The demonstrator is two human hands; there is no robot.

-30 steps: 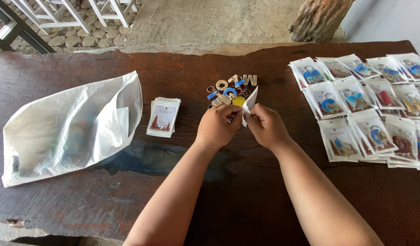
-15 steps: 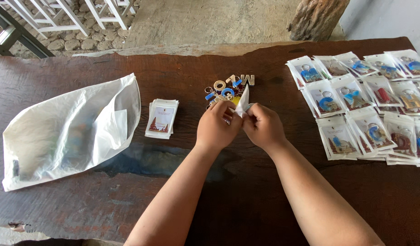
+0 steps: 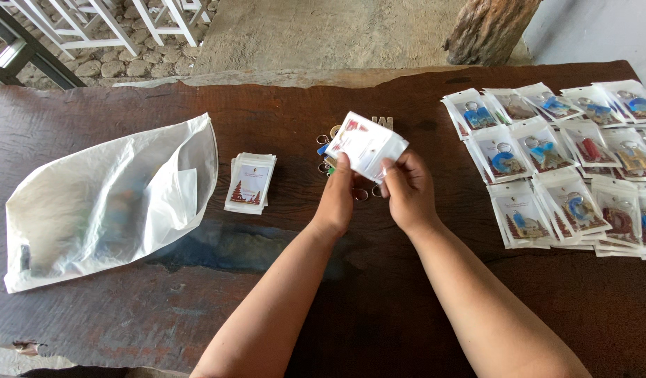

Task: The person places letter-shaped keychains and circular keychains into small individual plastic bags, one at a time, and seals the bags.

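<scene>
Fingers (image 3: 387,166) of the right hand (image 3: 407,192) and the left hand (image 3: 338,196) pinch a small clear packet (image 3: 366,144) by its lower edge, just above centre frame; it slants up-left over the loose keychains (image 3: 326,148).

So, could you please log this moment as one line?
hands: left and right hold pouch | under pouch: keychains | left: cards, bag | right: packed pouches

Open-air souvenir packing spot, rough wooden table (image 3: 407,308); rows of bagged keychains (image 3: 568,168), stone paving (image 3: 113,56) behind
</scene>
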